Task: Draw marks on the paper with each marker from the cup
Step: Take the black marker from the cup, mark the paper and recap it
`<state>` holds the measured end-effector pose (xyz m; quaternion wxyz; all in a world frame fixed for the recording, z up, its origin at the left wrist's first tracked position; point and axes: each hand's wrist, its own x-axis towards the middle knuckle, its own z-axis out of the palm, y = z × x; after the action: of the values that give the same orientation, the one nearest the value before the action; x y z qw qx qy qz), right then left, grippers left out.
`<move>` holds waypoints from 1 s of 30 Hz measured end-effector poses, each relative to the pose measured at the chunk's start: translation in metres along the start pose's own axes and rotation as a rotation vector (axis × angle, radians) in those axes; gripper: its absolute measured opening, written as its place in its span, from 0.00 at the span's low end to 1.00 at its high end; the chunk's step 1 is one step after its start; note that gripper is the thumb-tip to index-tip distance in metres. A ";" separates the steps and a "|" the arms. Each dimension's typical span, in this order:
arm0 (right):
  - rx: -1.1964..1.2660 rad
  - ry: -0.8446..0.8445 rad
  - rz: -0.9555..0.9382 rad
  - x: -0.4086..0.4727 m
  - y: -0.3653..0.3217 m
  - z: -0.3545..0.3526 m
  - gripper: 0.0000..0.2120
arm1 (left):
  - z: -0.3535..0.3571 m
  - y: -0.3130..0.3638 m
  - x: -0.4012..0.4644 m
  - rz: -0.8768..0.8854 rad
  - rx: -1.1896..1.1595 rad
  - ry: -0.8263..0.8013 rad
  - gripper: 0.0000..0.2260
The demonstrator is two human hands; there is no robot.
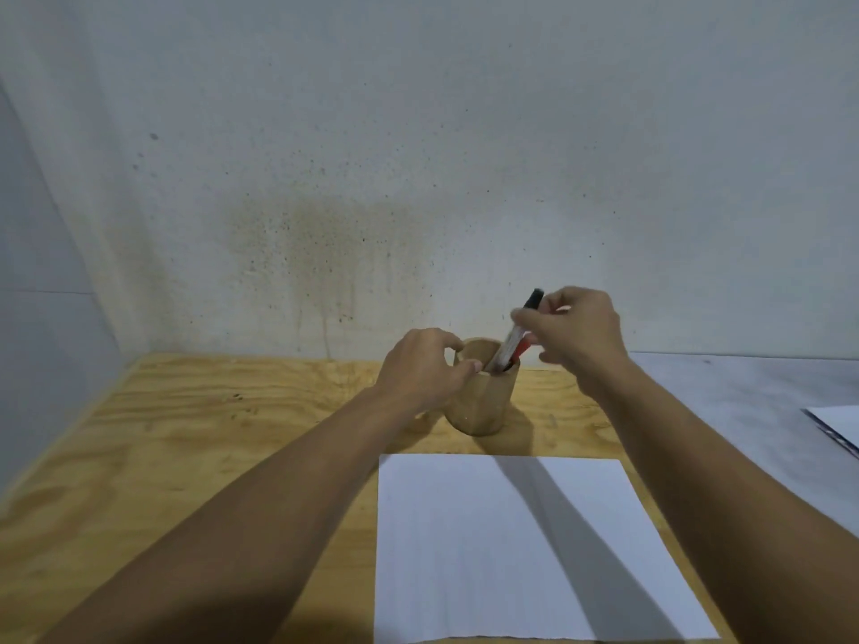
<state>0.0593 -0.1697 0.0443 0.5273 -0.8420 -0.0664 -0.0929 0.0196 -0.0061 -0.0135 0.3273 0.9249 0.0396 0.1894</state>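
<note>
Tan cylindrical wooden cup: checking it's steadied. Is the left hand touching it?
Touching. In the head view the left hand wraps the tan cylindrical wooden cup, thumb on its rim.

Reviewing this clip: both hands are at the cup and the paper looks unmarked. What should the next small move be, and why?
Probably lift the black-capped marker straight up and clear of the cup. The right hand pinches its upper part while its lower end sits inside the rim, the left hand steadies the cup, and the paper shows no marks.
</note>
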 end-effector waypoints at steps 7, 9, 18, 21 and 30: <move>0.133 -0.048 -0.259 -0.011 -0.027 -0.013 0.10 | -0.020 0.009 -0.003 -0.036 -0.209 0.054 0.15; 0.145 -0.118 -0.257 -0.019 -0.025 -0.013 0.11 | -0.036 0.015 -0.003 -0.112 -0.496 0.076 0.12; 0.285 -0.485 -0.001 -0.046 -0.014 -0.003 0.07 | -0.055 0.006 -0.028 -0.164 -1.043 -0.164 0.10; 0.337 -0.577 0.020 -0.054 -0.012 0.002 0.08 | -0.054 -0.005 -0.036 -0.177 -1.106 -0.186 0.07; 0.077 -0.378 -0.202 -0.078 0.007 0.035 0.08 | -0.047 -0.034 -0.055 -0.463 -1.012 0.163 0.04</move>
<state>-0.0123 -0.1420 0.0060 0.5254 -0.8126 -0.2515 0.0171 -0.0478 0.0378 -0.0188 0.7592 0.6020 0.1707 0.1790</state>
